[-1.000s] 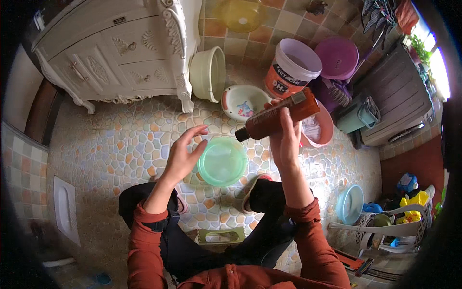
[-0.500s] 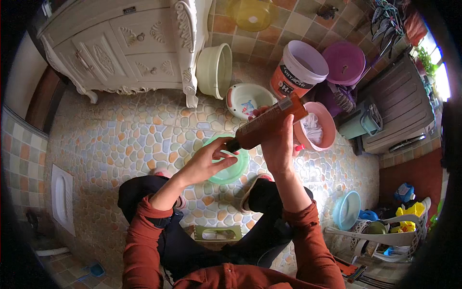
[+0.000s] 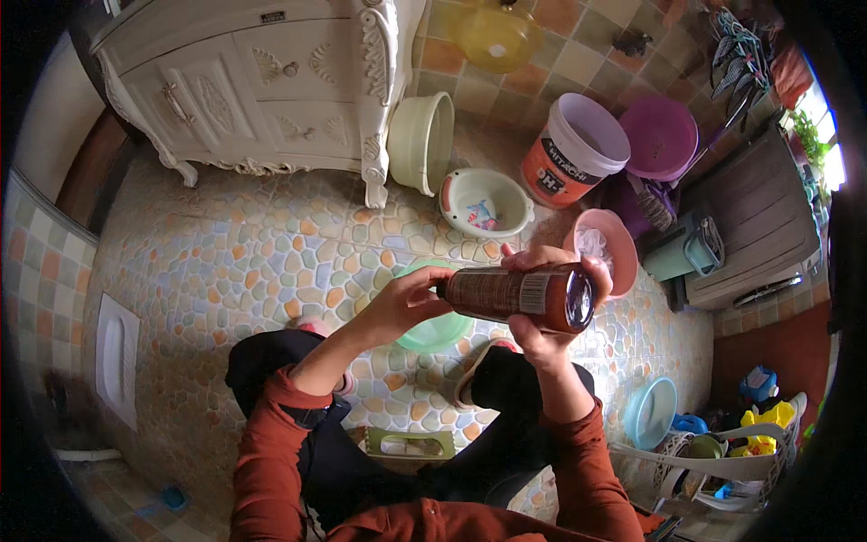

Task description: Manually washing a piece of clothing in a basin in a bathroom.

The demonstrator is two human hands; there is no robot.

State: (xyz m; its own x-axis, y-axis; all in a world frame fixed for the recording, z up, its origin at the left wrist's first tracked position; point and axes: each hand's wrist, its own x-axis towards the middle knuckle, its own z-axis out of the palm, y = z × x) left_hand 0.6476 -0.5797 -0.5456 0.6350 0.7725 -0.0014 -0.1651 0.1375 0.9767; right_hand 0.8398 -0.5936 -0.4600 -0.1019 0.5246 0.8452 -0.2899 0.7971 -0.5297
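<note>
A reddish-brown bottle (image 3: 492, 294) with a white-printed label lies nearly level in the air, its base to the right and its capped neck to the left. My right hand (image 3: 546, 343) wraps round the body near the base. The fingers of my left hand (image 3: 404, 303) pinch the dark cap, which they mostly hide. Under the bottle, between my feet, a light green basin (image 3: 433, 336) sits on the floor, partly covered from sight by my left hand and the bottle.
Beyond my hands stand a white basin (image 3: 510, 217), a pink basin (image 3: 619, 275) and an orange-and-white bucket (image 3: 578, 149). A white cabinet (image 3: 316, 108) is at the far left, a squat toilet (image 3: 117, 361) at the left. A green stool (image 3: 375, 441) shows between my legs.
The bottle has turned from a slant to nearly level, with its base swung nearer and toward me. My right hand has turned with it; my left hand stays at the cap end.
</note>
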